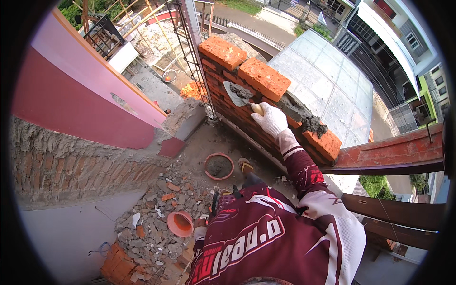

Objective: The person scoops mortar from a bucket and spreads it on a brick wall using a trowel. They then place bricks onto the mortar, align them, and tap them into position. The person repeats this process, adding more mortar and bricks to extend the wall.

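Note:
My right hand (274,118), in a white knit glove, is closed round the handle of a trowel (232,95). Grey mortar lies on the trowel's blade, which is beside the top of a red brick wall (221,88). Just past the blade, a brick (264,78) sits on the top course, with another brick (222,51) farther along. Wet mortar (313,125) is heaped on the wall to the right of my hand. My left hand (200,230) is low beside a pink plastic bucket (179,224); its fingers are small and partly hidden.
Broken rubble (154,213) covers the floor at left, with stacked bricks (116,263) at its near end. A round tub of mortar (219,166) stands near my foot (245,167). A steel rebar column (190,52) rises at the wall's far end. Beyond the wall is a grey roof (323,66).

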A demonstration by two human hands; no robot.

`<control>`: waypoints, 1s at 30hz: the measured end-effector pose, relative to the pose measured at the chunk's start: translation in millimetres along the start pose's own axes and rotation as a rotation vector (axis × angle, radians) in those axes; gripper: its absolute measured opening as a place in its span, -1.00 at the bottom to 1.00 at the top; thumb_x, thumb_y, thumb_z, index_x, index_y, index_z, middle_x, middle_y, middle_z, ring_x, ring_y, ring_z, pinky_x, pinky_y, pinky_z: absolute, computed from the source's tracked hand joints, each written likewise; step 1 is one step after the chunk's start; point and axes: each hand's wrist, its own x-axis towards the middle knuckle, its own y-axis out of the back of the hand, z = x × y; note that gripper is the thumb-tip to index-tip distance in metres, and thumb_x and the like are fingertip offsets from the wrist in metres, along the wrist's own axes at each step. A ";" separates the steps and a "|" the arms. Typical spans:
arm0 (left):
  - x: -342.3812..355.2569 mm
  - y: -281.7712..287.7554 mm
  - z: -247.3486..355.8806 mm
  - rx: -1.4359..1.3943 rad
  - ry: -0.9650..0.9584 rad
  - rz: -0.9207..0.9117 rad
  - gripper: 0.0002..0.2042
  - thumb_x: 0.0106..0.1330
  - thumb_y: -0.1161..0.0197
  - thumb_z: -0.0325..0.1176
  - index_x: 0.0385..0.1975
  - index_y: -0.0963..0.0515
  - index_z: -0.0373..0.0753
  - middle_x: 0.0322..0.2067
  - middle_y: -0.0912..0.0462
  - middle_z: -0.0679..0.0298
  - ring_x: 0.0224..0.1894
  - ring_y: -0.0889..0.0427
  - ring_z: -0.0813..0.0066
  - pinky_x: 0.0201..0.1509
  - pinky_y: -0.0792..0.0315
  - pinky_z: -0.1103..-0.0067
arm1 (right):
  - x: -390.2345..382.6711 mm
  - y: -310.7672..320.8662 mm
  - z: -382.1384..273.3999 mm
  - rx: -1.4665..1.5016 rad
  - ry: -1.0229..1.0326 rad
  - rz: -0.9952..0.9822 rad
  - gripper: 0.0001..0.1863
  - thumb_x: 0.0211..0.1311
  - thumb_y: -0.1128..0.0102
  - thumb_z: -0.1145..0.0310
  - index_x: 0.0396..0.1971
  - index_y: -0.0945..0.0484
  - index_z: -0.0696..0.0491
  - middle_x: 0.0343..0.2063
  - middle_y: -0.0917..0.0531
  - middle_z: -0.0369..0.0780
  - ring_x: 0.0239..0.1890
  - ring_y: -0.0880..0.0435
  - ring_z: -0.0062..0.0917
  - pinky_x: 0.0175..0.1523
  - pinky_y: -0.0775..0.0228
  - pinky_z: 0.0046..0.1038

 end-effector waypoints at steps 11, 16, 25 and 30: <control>22.4 51.5 43.5 0.000 -0.061 -0.093 -0.77 0.31 -0.31 -0.28 -0.56 -0.56 -0.21 -0.69 -0.46 0.42 -0.69 -0.41 0.55 -0.58 -0.36 0.50 | -156.2 117.5 37.4 0.301 -0.176 -0.025 -0.52 0.20 -0.40 0.08 -0.06 -0.69 0.16 -0.32 -0.74 -0.13 -0.25 -0.72 -0.44 -0.06 -0.52 -0.37; 30.5 69.3 54.2 0.053 -0.070 -0.097 -0.79 0.30 -0.31 -0.29 -0.56 -0.56 -0.20 -0.68 -0.47 0.41 -0.67 -0.41 0.55 -0.56 -0.35 0.50 | -182.7 114.2 102.7 0.781 -0.536 0.102 -0.59 0.43 -0.25 0.01 -0.35 -0.59 0.11 -0.57 -0.57 -0.32 -0.64 -0.48 -0.70 -0.56 -0.31 -0.59; -0.8 50.2 90.5 0.026 -0.111 -0.170 -0.81 0.28 -0.31 -0.30 -0.56 -0.57 -0.19 -0.67 -0.48 0.39 -0.65 -0.41 0.54 -0.52 -0.34 0.51 | -166.4 21.8 69.1 0.706 -0.362 -0.026 -0.70 0.32 -0.29 0.19 -0.22 -0.55 0.14 -0.46 -0.61 -0.24 -0.58 -0.55 -0.61 -0.48 -0.39 -0.51; -18.3 26.9 77.9 -0.107 0.049 -0.114 -0.83 0.32 -0.28 -0.36 -0.53 -0.56 -0.16 -0.68 -0.46 0.40 -0.67 -0.38 0.57 -0.52 -0.34 0.55 | -86.5 -39.0 -12.0 0.392 -0.304 -0.310 -0.46 0.19 -0.37 0.10 0.01 -0.42 0.14 -0.28 -0.72 -0.03 -0.25 -0.77 -0.28 -0.11 -0.57 -0.27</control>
